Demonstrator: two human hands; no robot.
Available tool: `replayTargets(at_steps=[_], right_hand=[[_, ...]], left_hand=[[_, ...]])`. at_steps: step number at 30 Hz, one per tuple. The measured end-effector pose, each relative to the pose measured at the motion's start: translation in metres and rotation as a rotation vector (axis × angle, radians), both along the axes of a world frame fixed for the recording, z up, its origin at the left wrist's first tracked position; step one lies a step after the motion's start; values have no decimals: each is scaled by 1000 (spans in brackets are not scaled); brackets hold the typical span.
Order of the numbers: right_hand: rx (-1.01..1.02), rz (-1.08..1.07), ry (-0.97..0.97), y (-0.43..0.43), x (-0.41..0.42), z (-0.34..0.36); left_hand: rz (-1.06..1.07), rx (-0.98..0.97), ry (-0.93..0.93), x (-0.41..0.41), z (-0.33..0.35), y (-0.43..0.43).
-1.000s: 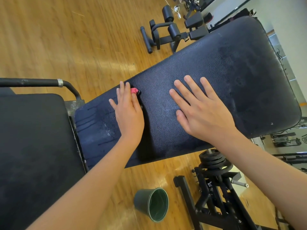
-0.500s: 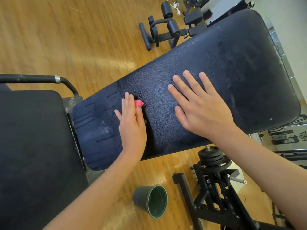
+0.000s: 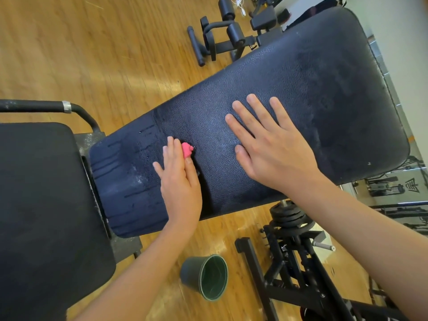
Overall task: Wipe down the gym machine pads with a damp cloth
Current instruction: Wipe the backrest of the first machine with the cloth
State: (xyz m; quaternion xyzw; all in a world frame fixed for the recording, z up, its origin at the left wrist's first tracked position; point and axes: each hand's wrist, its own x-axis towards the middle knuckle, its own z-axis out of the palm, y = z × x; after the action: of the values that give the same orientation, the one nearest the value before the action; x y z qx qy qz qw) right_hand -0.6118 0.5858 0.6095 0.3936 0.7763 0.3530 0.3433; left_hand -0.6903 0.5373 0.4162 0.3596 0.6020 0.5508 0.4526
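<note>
A long black bench back pad (image 3: 312, 93) slants across the middle of the view, its lower left end streaked with wet marks. My left hand (image 3: 178, 179) lies flat on that wet end with straight fingers, pressing a small pink cloth (image 3: 186, 150) against the pad; only a bit of the cloth peeks out beside my fingers. My right hand (image 3: 268, 142) rests flat on the pad's middle, fingers spread and holding nothing. A second black seat pad (image 3: 41, 205) fills the lower left.
A dark green bucket (image 3: 206, 276) stands on the wooden floor below the pad. Black machine frame and weight plates (image 3: 289, 216) sit at the lower right. A padded roller rack (image 3: 222, 40) stands at the top. A black handle bar (image 3: 46, 106) runs at the left.
My left hand has slid with the pink cloth down the pad toward its near edge, and more of the cloth now shows. My right hand has stayed flat on the pad.
</note>
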Motion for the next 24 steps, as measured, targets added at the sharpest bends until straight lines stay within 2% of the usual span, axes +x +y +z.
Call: replayTargets(at_steps=[8, 15, 24], right_hand=[[-14, 13, 15, 1, 2, 0], [11, 13, -38, 2, 0, 1], [30, 59, -30, 4, 5, -1]], left_hand=[[-20, -3, 19, -2, 1, 1], [-51, 9, -46, -4, 3, 1], [-51, 13, -77, 13, 1, -36]])
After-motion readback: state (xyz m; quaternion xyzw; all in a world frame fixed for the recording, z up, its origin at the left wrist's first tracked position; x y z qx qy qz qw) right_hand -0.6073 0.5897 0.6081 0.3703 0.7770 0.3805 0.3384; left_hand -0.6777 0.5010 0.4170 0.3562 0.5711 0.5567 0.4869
